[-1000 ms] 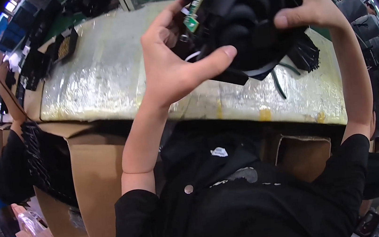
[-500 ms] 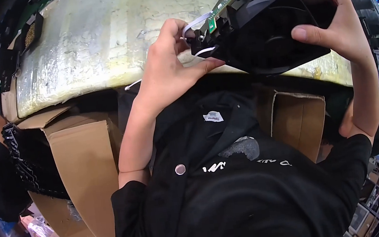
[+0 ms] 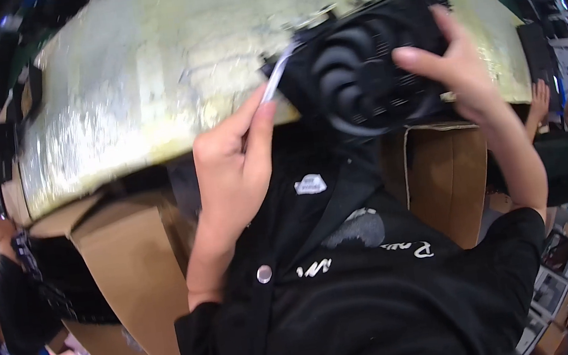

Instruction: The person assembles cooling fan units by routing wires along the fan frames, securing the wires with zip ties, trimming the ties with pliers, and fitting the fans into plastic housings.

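White cable [image 3: 278,75] pinched in L hand [image 3: 234,166], part-open R hand [image 3: 463,77] grips blk fan unit [image 3: 356,73].

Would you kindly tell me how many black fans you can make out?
1: the black fan is over the table's near edge, between the left hand and the right hand. The blurred, cluttered surroundings may hide others.
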`<state>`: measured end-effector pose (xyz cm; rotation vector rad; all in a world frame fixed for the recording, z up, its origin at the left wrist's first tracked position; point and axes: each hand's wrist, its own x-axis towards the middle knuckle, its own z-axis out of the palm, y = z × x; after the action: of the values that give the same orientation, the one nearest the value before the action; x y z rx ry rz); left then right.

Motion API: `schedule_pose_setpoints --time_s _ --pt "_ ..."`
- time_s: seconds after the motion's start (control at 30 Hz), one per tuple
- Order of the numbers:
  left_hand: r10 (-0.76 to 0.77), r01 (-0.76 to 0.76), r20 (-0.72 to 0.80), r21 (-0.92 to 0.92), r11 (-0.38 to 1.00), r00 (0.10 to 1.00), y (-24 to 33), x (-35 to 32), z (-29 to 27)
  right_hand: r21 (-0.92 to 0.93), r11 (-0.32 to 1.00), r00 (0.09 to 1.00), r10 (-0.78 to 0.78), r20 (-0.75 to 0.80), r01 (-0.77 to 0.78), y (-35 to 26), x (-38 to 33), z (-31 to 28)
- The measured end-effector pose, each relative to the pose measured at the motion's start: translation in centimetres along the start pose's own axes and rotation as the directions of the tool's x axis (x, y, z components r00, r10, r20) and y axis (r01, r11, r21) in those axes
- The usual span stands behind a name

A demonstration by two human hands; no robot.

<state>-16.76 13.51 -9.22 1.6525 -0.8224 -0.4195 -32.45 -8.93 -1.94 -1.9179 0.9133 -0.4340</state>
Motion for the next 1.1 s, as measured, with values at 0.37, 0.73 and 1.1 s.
schedule_pose_setpoints --time_s 0.37,0.73,1.1 --pt "-0.071 0.077 -0.146 0.040 0.996 0.987 -3.5 7.1 -2.1 0.399 0.895 0.825 -0.068 0.561 -0.198 1.1 6.0 5.9" --pt "-0.122 0.136 -0.148 0.091 0.986 0.981 -3.3 7.7 -2.1 -0.727 0.672 0.981 -0.196 0.014 0.144 10.1 18.2 -9.6" --pt "-0.152 0.162 -0.137 0.066 0.985 0.979 -3.4 7.4 -2.4 -0.679 0.706 0.954 -0.298 -0.026 0.202 9.6 17.3 -10.7"
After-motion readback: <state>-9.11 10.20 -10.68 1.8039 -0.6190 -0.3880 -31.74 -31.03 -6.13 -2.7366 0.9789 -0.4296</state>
